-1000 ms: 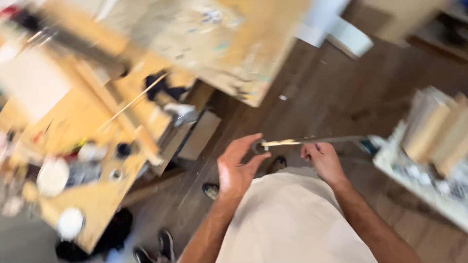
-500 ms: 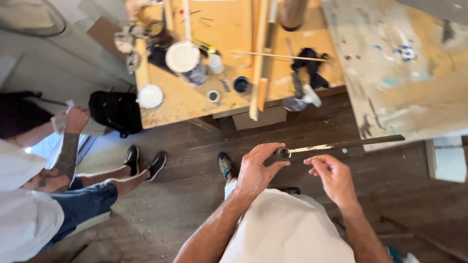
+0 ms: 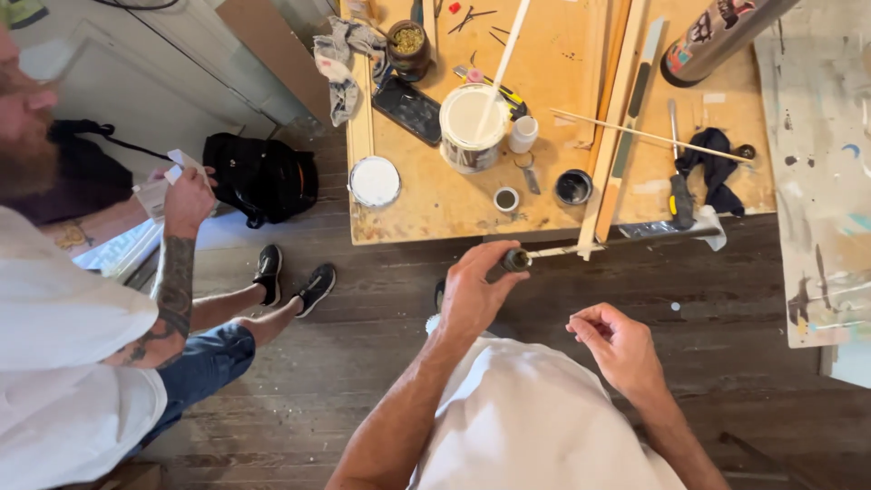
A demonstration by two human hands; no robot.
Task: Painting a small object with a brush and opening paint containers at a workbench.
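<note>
Head view: plywood workbench point(image 3: 408, 209), dark plank floor point(image 3: 363, 363); left hand point(image 3: 476, 290) clamps long tool point(image 3: 599, 245), right hand point(image 3: 621, 349) loosely curled, empty.

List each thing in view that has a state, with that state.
left hand: closed around the dark handle of a long thin tool
right hand: empty, fingers curled, off the tool
paint can: open, stick standing in it
white lid: off, flat on the table
small dark tin: open
</note>
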